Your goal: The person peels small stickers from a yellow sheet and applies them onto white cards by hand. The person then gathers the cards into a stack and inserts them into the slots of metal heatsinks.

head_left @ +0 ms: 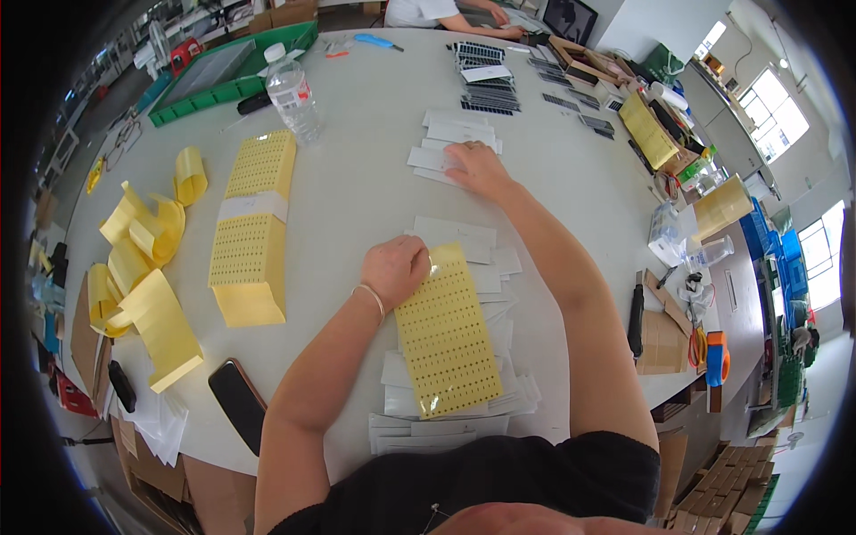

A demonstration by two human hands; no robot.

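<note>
A yellow sheet (pixel 450 330) with rows of small dark marks lies tilted over a row of overlapping white packets (pixel 401 367) in front of me. My left hand (pixel 395 269) is closed at the sheet's upper left edge, its fingertips partly hidden. Farther out, my right hand (pixel 481 169) rests with fingers stretched over another group of white packets (pixel 428 159), touching the top one. To the left stands a thick stack of similar yellow sheets (pixel 248 241), wrapped by a white paper band (pixel 252 207).
Curled yellow strips (pixel 147 232) and a phone (pixel 237 403) lie at left. Beyond are a plastic bottle (pixel 292 94), a green tray (pixel 214 76) and dark strips (pixel 489 85). Boxes and bottles (pixel 709 254) line the right edge. A person (pixel 423 13) sits across the table.
</note>
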